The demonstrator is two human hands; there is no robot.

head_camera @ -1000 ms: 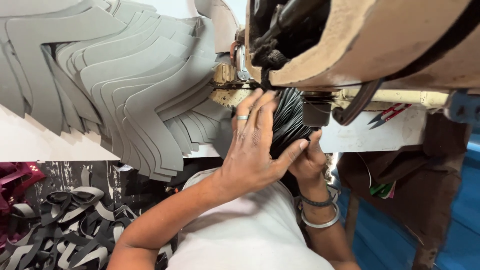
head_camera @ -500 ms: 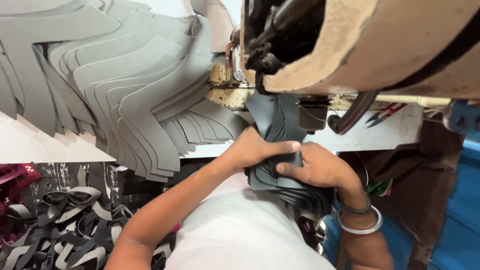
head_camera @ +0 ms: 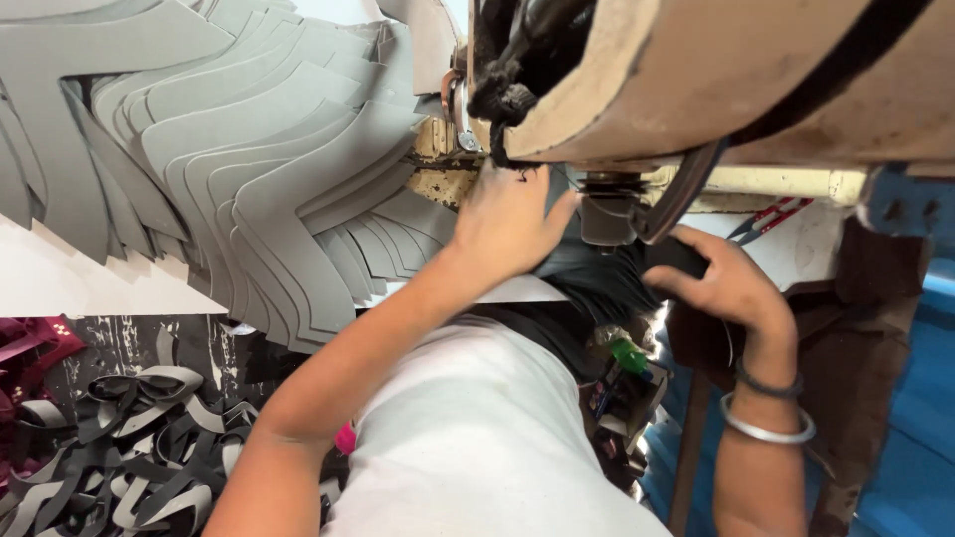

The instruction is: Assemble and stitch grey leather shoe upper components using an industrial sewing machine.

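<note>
Black stacked pieces now under sewing machine head, moved up from lap. Left hand flat, pressing them; right hand curled, gripping stack edge, wrist bent.

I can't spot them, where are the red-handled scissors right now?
In the head view, the red-handled scissors lie at upper right on the white tabletop, just under the sewing machine, beyond the right hand.

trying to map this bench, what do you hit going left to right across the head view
Heap of grey and black straps on the floor → fanned stack of grey cut pieces → left hand at the sewing machine → dark pieces under the machine head → right hand → red-handled snips → blue surface.
</note>
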